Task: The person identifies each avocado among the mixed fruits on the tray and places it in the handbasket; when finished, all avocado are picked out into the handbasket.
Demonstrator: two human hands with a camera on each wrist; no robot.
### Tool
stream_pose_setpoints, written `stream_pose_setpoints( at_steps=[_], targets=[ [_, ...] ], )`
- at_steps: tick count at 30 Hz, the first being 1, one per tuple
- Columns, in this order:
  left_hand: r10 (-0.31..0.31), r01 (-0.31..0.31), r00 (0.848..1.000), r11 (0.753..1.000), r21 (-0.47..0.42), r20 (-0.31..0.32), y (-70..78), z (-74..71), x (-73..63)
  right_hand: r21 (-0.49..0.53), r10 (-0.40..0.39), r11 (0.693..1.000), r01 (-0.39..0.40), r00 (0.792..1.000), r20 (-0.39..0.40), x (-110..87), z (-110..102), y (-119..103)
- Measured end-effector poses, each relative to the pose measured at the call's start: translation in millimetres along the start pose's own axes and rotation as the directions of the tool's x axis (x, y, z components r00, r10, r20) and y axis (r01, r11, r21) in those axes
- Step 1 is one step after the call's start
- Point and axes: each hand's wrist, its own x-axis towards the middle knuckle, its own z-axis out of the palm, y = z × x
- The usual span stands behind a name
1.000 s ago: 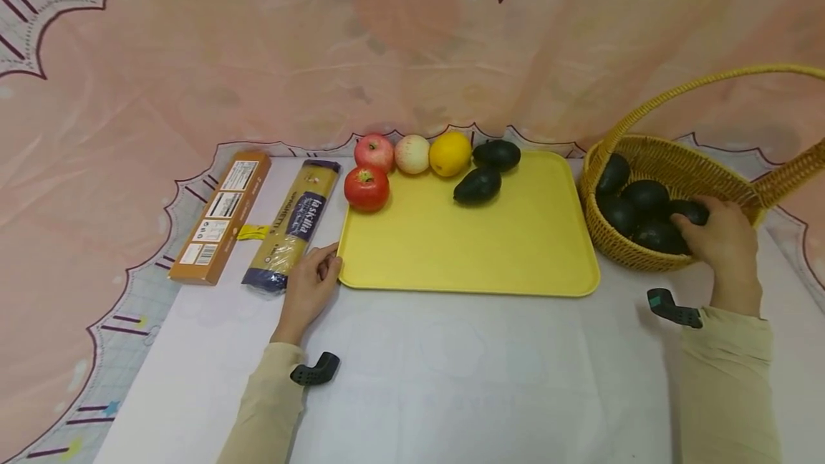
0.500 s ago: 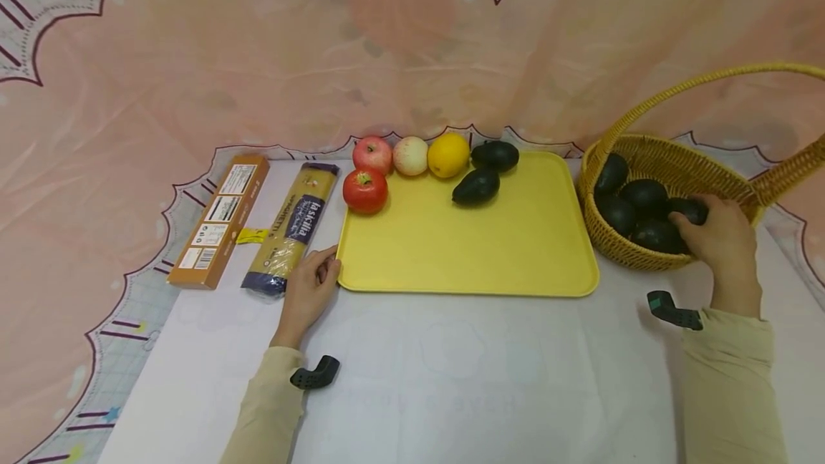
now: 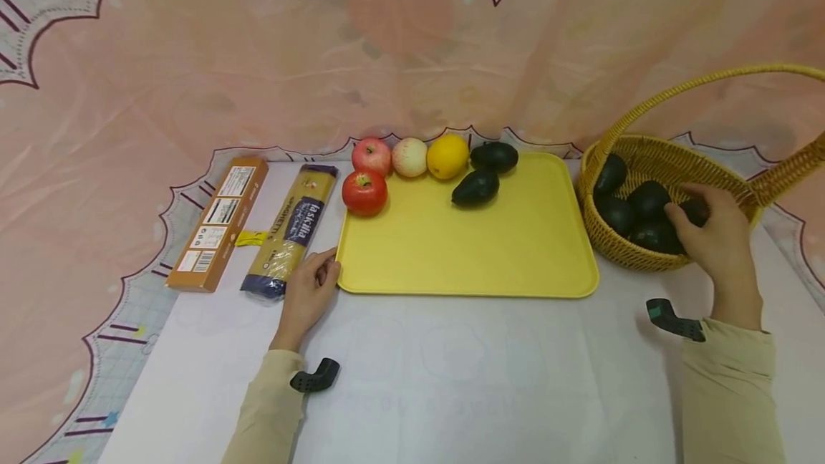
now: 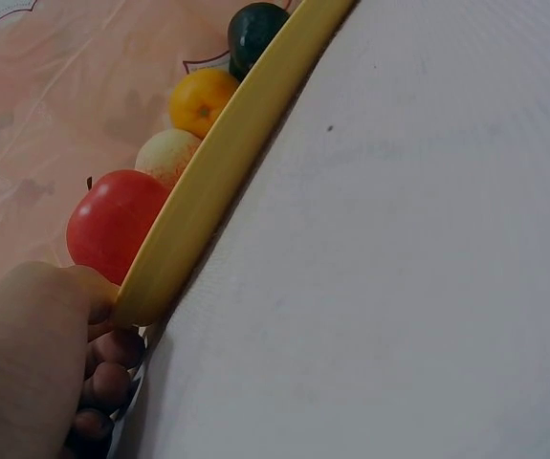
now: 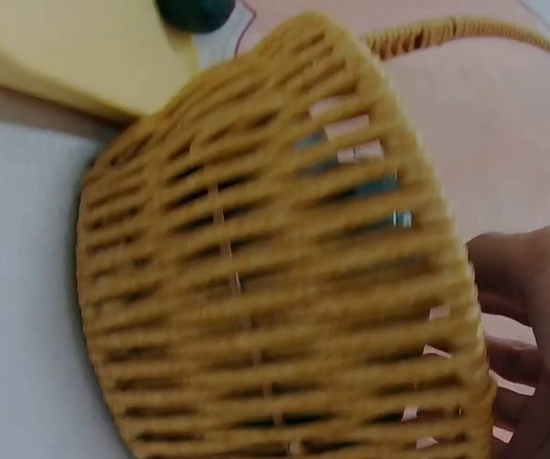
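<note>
My left hand [image 3: 308,301] holds the near-left corner of the yellow tray [image 3: 419,256]. In the left wrist view its thumb lies at the rim and the fingers curl below. Over at the right, my right hand [image 3: 718,231] reaches into the wicker basket [image 3: 619,253] and grips a dark avocado [image 3: 695,211], partly hidden by the hand. Several more avocados [image 3: 647,199] lie in the basket around it. The right wrist view mostly shows the basket's woven side [image 5: 275,268], with the fingers behind its rim.
Along the tray's back left are a red apple [image 3: 364,192], a pink apple [image 3: 372,156], a pale round fruit [image 3: 409,157], an orange [image 3: 447,157] and two avocados [image 3: 475,187]. Left of the tray lie a spaghetti packet [image 3: 296,224] and an orange-brown box [image 3: 219,224]. The basket handle [image 3: 696,88] arches overhead.
My right hand has risen slightly and turned within the basket, and the avocado under its fingers has shifted a little to the right. The left hand stays at the tray corner.
</note>
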Motion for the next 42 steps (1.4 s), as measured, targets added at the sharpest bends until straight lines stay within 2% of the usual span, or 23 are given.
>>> stream_pose_setpoints(
  at_steps=[10, 15, 17, 22, 27, 34, 42],
  targets=[
    [-0.009, 0.009, 1.000, 1.000, 0.000, 0.004, -1.9, 1.2, 0.2, 0.083, -0.105, 0.991, 0.106, 0.994, -0.015, -4.8, 9.9, -25.6],
    [-0.022, 0.022, 1.000, 1.000, 0.002, 0.012, -1.0, 0.7, 0.2, 0.165, -0.196, 0.966, 0.199, 0.980, -0.034, -8.1, 19.4, -41.6],
    [-0.023, 0.023, 1.000, 1.000, 0.003, 0.010, -0.5, 0.2, 0.2, 0.198, -0.253, 0.946, 0.256, 0.967, -0.045, -8.7, 25.2, -48.1],
    [0.000, 0.000, 1.000, 1.000, -0.002, -0.008, -0.6, 0.5, 0.1, 0.243, -0.397, 0.885, 0.396, 0.916, -0.047, -7.2, 43.1, -63.1],
    [-0.001, 0.001, 1.000, 1.000, -0.010, -0.014, -0.8, 0.7, -0.9, 0.203, -0.483, 0.857, 0.474, 0.875, -0.002, -4.0, 61.7, -76.1],
    [-0.004, 0.004, 1.000, 1.000, -0.007, -0.016, -1.5, -0.3, -1.4, 0.175, -0.507, 0.856, 0.486, 0.856, 0.104, 2.9, 83.6, -96.5],
    [-0.017, 0.017, 1.000, 1.000, -0.009, -0.007, -0.4, -0.3, -1.7, 0.240, -0.535, 0.838, 0.490, 0.824, 0.185, 13.3, 107.7, -114.4]
  ],
)
